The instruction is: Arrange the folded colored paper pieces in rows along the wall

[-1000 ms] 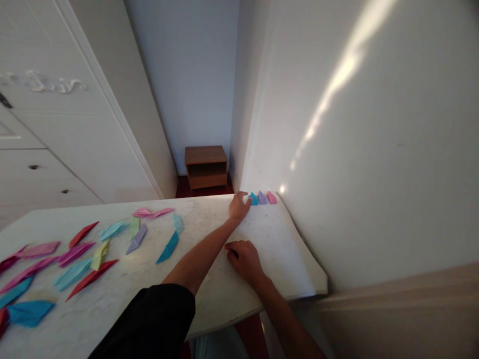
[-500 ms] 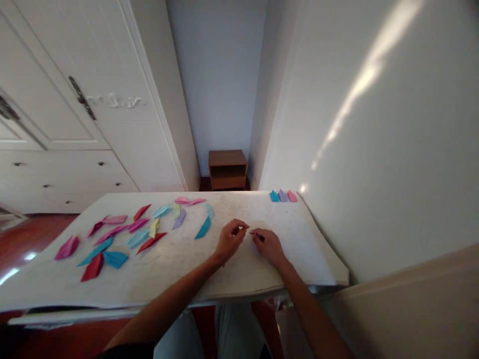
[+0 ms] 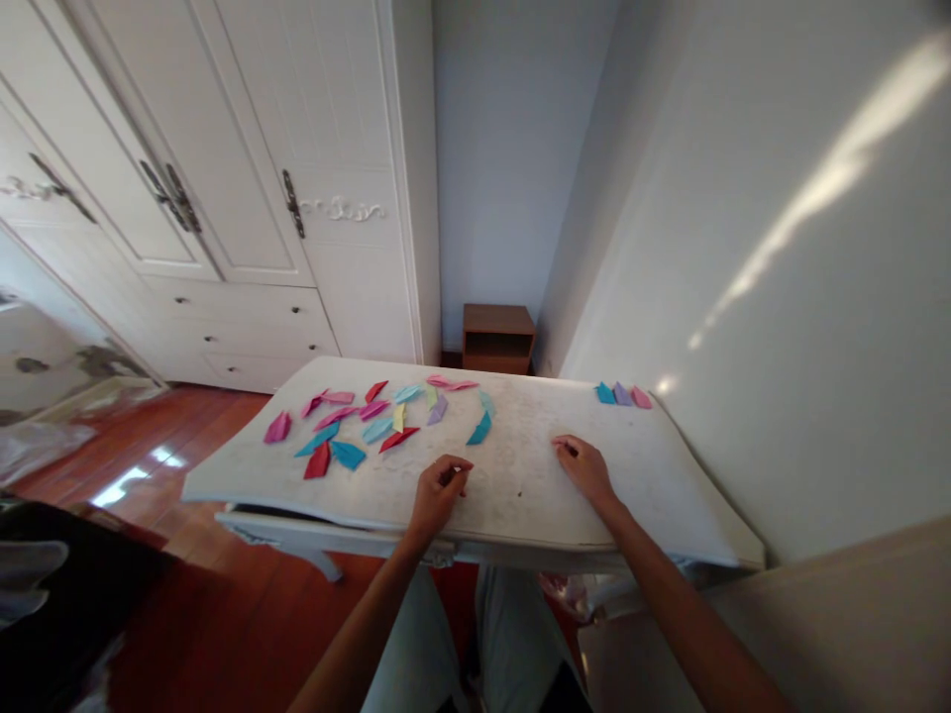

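Note:
My left hand (image 3: 440, 492) hovers over the front part of the white table, fingers curled in with the thumb near the fingertips; no object shows in it. Farther right, my right hand (image 3: 585, 469) is also curled, thumb and index close together, with nothing visible between them. Several folded paper pieces lie scattered to the left, among them a red piece (image 3: 317, 460), a blue piece (image 3: 348, 455) and a yellow piece (image 3: 399, 417). Nearest the left hand is a teal piece (image 3: 479, 429). At the back right, a blue piece (image 3: 605, 394), a purple piece (image 3: 622, 395) and a pink piece (image 3: 640, 397) stand in a row.
The white table (image 3: 512, 535) has a wall (image 3: 802, 347) along its right side. Behind it stand a white wardrobe (image 3: 349, 287) and a small brown cabinet (image 3: 497, 319). A dark speck (image 3: 519, 493) lies between my hands. A black object (image 3: 74, 594) is on the floor at left.
My hands have moved apart from their close position, the left one toward the table's front edge. The view has swung left, showing more wardrobe and floor. The paper pieces keep their arrangement.

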Demonstrator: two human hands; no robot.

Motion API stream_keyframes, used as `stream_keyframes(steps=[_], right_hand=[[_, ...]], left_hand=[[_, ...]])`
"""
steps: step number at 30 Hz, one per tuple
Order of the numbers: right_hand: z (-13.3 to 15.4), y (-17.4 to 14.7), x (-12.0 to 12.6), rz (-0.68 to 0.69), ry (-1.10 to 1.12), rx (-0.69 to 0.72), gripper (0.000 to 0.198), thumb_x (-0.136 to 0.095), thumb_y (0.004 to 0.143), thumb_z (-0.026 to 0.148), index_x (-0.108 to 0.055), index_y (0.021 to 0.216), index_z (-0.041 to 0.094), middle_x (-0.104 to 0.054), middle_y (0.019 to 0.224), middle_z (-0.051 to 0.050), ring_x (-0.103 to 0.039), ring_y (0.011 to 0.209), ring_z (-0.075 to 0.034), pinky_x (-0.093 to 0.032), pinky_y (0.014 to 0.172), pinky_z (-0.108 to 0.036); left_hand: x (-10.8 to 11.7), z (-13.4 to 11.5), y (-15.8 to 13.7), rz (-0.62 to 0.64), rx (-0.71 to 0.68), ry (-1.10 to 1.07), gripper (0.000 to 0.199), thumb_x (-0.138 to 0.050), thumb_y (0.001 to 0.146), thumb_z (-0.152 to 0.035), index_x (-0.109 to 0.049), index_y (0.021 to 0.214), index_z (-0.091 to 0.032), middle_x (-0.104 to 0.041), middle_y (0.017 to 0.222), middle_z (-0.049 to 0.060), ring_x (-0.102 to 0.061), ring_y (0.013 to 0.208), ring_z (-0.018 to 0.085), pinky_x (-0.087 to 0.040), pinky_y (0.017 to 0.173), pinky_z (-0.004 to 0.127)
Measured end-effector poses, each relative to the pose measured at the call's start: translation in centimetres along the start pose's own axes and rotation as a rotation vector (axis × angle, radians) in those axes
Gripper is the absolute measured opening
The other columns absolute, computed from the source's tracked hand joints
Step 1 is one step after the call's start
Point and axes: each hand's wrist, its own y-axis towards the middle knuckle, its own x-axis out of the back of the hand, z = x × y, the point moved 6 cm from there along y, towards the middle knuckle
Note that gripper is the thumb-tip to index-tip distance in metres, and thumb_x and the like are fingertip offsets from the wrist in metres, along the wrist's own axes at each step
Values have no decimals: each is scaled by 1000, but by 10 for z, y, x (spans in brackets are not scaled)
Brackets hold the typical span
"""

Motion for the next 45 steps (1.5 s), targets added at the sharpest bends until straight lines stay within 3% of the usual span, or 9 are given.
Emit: stream_keyframes(steps=[3, 9, 14, 19, 24, 28, 35, 45], right_hand=[[29, 7, -24, 59, 32, 81, 35, -46, 80, 26, -68, 105, 17, -69, 83, -5, -61, 69, -18, -49, 71, -31], [97, 17, -71, 213, 60, 283, 38, -53, 78, 19, -63, 114, 14, -64, 97, -5, -57, 67, -12, -49, 68, -27], [145, 37, -98, 281, 16, 404, 36, -55, 78, 14, -63, 113, 15, -63, 100, -6, -58, 81, -15, -48, 79, -31], [191, 59, -132, 345, -63, 512, 43, -58, 76, 10, -62, 118, 16, -61, 117, -10, -55, 108, -21, -41, 97, -35], [228, 58, -169, 465, -155, 602, 46, -64, 76, 17, -62, 122, 21, -58, 129, -6, -54, 114, -21, -40, 98, -33], [231, 83, -180, 420, -260, 500, 43, -55, 82, 14, -59, 125, 17, -57, 130, -11, -55, 114, -23, -41, 96, -32], [201, 132, -181, 314, -400, 272, 34, -51, 86, 17, -61, 117, 11, -61, 121, -17, -60, 105, -26, -43, 86, -31], [188, 152, -192, 281, -370, 276, 42, -60, 83, 19, -59, 125, 16, -65, 119, -11, -59, 106, -20, -42, 85, -25]], left_hand=[[2, -2, -1, -36, -18, -11, 15, -57, 74, -27, -66, 80, -16, -55, 53, -5, -54, 49, 11, -41, 50, 21], [-1, -2, -1, -22, -34, -29, 14, -56, 73, -24, -66, 79, -17, -56, 54, -4, -54, 49, 11, -41, 50, 22], [-1, -1, -1, -25, -42, -39, 15, -55, 73, -22, -67, 79, -17, -59, 60, -2, -56, 51, 11, -43, 52, 22], [-2, 2, -1, -21, -44, -53, 15, -54, 74, -20, -66, 80, -16, -59, 62, -2, -55, 51, 10, -44, 52, 22], [-3, 4, 0, -17, -46, -55, 16, -52, 73, -14, -67, 81, -17, -62, 68, -1, -55, 52, 9, -44, 53, 21], [-4, 5, 0, -9, -42, -59, 17, -52, 72, -12, -67, 80, -17, -58, 61, -2, -54, 51, 10, -43, 53, 21], [-2, -2, -3, 1, -53, -95, 20, -52, 70, -9, -68, 78, -17, -54, 56, -4, -50, 48, 9, -40, 52, 21], [-4, 1, -1, 9, -42, -170, 21, -52, 69, -10, -69, 79, -16, -52, 52, -4, -50, 46, 9, -38, 49, 21]])
